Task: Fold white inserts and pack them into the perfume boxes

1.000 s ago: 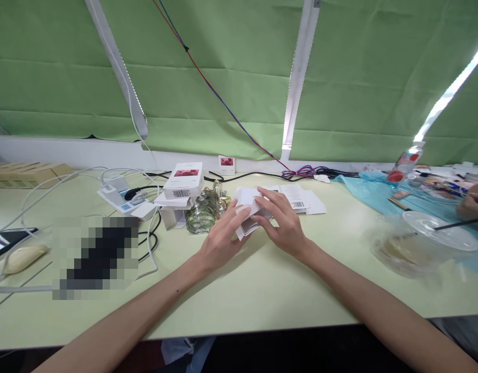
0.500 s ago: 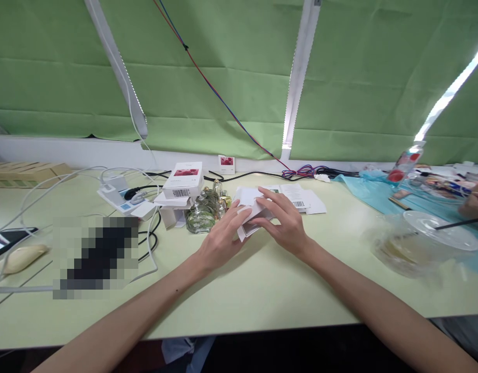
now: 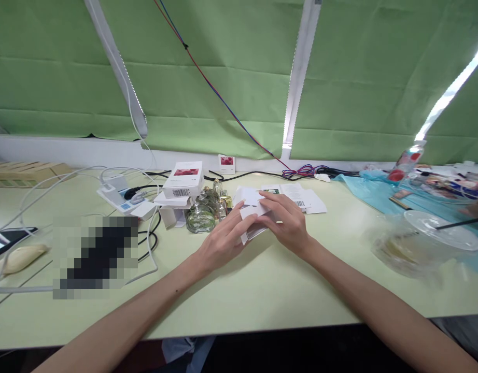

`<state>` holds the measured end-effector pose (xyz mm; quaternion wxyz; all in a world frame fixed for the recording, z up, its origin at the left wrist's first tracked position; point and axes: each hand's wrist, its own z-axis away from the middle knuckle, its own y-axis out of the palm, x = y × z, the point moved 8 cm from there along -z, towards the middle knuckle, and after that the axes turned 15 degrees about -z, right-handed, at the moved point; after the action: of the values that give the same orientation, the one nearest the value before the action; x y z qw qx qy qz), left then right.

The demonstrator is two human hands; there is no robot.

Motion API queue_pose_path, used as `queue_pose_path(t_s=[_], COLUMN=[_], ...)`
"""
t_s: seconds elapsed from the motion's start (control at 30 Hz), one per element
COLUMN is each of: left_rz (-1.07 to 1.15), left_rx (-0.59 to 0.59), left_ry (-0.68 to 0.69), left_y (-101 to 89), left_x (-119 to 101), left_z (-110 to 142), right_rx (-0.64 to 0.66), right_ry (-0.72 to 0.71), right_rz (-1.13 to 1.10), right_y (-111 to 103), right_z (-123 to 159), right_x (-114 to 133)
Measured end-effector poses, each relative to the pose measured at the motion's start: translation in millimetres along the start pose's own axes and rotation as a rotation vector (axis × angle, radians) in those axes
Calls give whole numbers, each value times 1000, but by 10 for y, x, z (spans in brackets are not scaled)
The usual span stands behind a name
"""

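Observation:
Between my two hands is a small white cardboard box (image 3: 255,211) with flaps standing out at its near end. My left hand (image 3: 225,235) grips its left side, the thumb along the near flap. On the other side my right hand (image 3: 287,221) holds it, fingers over the top and thumb by the opening. My hands hide much of the box. Just left of it stand several glass perfume bottles (image 3: 200,220). Behind my right hand lie flat printed white cartons (image 3: 314,202), one with a barcode.
A white box with a red flower picture (image 3: 183,181) rests on other cartons at left. Farther left are a power strip (image 3: 120,197), cables and a phone (image 3: 9,241). At right stand a lidded plastic cup (image 3: 437,233) with a straw and a bottle (image 3: 406,163); another person's hand shows at the edge.
The flap at the near end of the box has folded down under my fingers. My right fingers have lowered and closed in slightly. The other person's hand at right has shifted.

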<state>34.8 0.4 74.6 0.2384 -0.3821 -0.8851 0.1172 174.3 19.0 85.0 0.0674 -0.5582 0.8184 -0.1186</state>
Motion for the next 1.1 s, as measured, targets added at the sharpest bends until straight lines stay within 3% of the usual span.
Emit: queue_pose_path(t_s=[0.43,1.1], left_rz=[56,2], left_rx=[-15,-3], left_ry=[-4,-5], left_y=[22,12], left_x=[8,-2], left_z=[-12,1], right_rx=[66,93], right_ry=[75,17], right_rz=[-15,-43], right_y=[52,56], right_z=[56,19], right_x=[-92,-31])
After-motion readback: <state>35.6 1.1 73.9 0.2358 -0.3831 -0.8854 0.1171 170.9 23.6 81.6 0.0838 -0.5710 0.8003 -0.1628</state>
